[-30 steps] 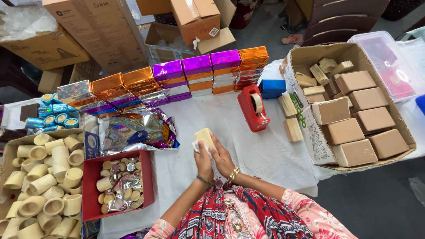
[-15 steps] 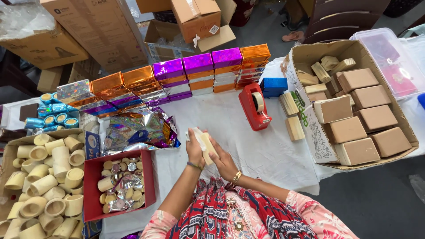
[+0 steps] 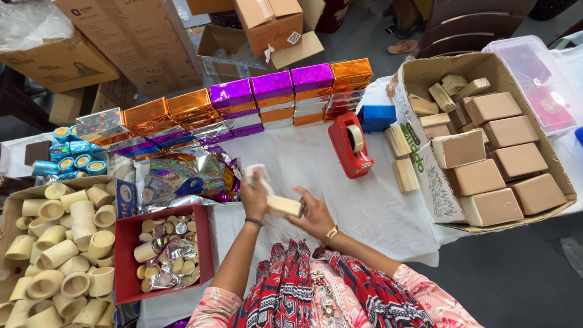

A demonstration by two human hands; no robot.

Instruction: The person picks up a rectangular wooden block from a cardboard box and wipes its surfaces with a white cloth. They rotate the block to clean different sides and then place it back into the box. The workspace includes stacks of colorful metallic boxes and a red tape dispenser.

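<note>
My left hand [image 3: 255, 195] and my right hand [image 3: 316, 214] both grip a small pale wooden block [image 3: 284, 206] over the white tablecloth [image 3: 303, 158]. The left hand also pinches a bit of white paper or tape [image 3: 255, 172] above the block. A red tape dispenser [image 3: 350, 144] stands just beyond my right hand. Crumpled shiny foil sheets [image 3: 188, 176] lie to the left of my left hand.
Foil-wrapped orange, purple and silver boxes [image 3: 243, 103] line the table's far side. A cardboard box of brown blocks [image 3: 498, 158] sits right. A red tray of small cylinders [image 3: 163, 252] and a carton of pale rings [image 3: 61, 243] sit left. Cardboard cartons [image 3: 121, 42] stand behind.
The block has turned from upright to lying sideways between my hands. My left hand has shifted left and now holds a white strip above it.
</note>
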